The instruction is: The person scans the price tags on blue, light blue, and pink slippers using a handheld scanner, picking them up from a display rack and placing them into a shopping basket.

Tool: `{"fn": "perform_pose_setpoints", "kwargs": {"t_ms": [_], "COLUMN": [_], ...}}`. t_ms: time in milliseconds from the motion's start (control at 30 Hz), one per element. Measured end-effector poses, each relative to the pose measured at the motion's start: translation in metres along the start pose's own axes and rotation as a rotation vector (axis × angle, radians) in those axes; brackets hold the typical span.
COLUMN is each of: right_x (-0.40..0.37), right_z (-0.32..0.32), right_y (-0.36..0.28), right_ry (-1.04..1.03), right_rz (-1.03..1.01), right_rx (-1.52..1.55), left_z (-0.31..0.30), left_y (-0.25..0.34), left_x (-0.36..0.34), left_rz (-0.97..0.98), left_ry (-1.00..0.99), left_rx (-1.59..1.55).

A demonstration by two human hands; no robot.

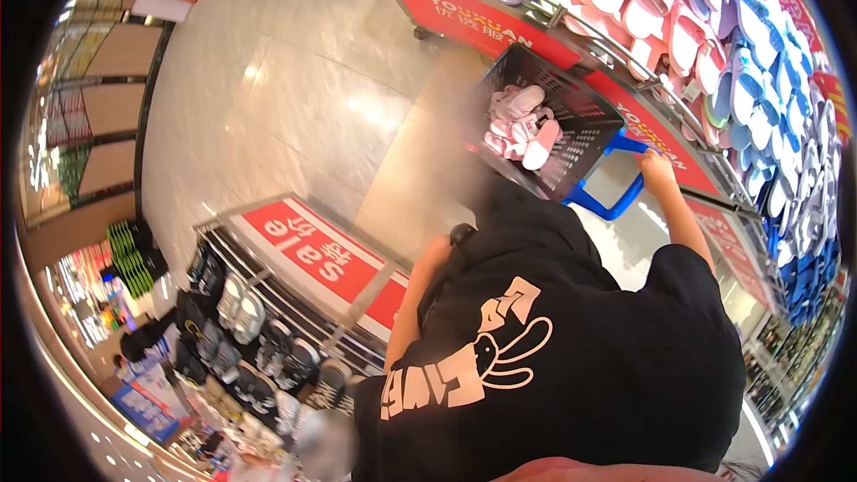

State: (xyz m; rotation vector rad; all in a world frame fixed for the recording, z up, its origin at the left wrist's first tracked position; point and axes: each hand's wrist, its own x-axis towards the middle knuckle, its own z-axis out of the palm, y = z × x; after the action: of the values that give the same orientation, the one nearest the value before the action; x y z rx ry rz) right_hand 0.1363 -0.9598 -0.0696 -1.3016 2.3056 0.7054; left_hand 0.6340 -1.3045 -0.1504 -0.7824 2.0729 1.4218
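My right hand is closed round the blue handle of a black perforated basket. Several pink slippers lie inside the basket. My left hand is low at my side, next to a small black object and my dark clothing. Its fingers are mostly hidden, so whether it holds anything is unclear.
A rack of pink, purple and blue slippers with red sign panels stands at the upper right. At the lower left, a shoe rack bears a red sale sign. Tiled floor runs between them.
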Motion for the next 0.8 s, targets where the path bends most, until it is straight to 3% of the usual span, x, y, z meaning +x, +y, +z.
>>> {"fn": "perform_pose_setpoints", "kwargs": {"t_ms": [100,167,233,267,300,367,500,567,633,767,800], "right_x": [0.0,0.003,0.011,0.01,0.012,0.021,0.025,0.02,0.026,0.046,0.058], "right_z": [-0.002,-0.006,-0.007,-0.005,-0.001,-0.002,-0.008,-0.028,-0.02,-0.087,-0.097], "right_y": [-0.007,-0.012,-0.008,-0.01,-0.011,-0.02,-0.037,-0.046,-0.052,-0.1,-0.12], "right_ry": [-0.034,-0.095,-0.134,-0.168,-0.214,-0.38,-0.406,-0.312,-0.356,-0.084,-0.046], "right_rz": [0.047,0.026,0.03,0.006,0.007,0.063,0.241,0.332,0.495,1.013,1.032], "right_rx": [-0.006,-0.142,-0.162,-0.188,-0.218,-0.173,-0.093,-0.012,0.152,0.626,0.592], "left_z": [-0.053,-0.095,-0.145,-0.166,-0.198,-0.222,-0.25,-0.265,-0.29,-0.323,-0.33], "left_y": [-0.033,-0.015,0.029,0.018,0.072,0.06,0.072,0.085,0.117,0.174,0.177], "left_x": [0.022,0.045,0.056,0.068,0.067,0.096,0.142,0.16,0.181,0.22,0.227], "left_rz": [-0.121,-0.176,-0.398,-0.386,-0.472,-0.495,-0.336,-0.072,-0.033,-0.036,-0.011], "left_ry": [0.007,0.059,0.119,0.127,0.105,0.2,0.219,0.096,-0.067,-0.23,-0.238], "left_rx": [0.02,0.008,0.184,-0.029,-0.029,-0.226,0.032,0.218,0.23,0.552,0.614]}}
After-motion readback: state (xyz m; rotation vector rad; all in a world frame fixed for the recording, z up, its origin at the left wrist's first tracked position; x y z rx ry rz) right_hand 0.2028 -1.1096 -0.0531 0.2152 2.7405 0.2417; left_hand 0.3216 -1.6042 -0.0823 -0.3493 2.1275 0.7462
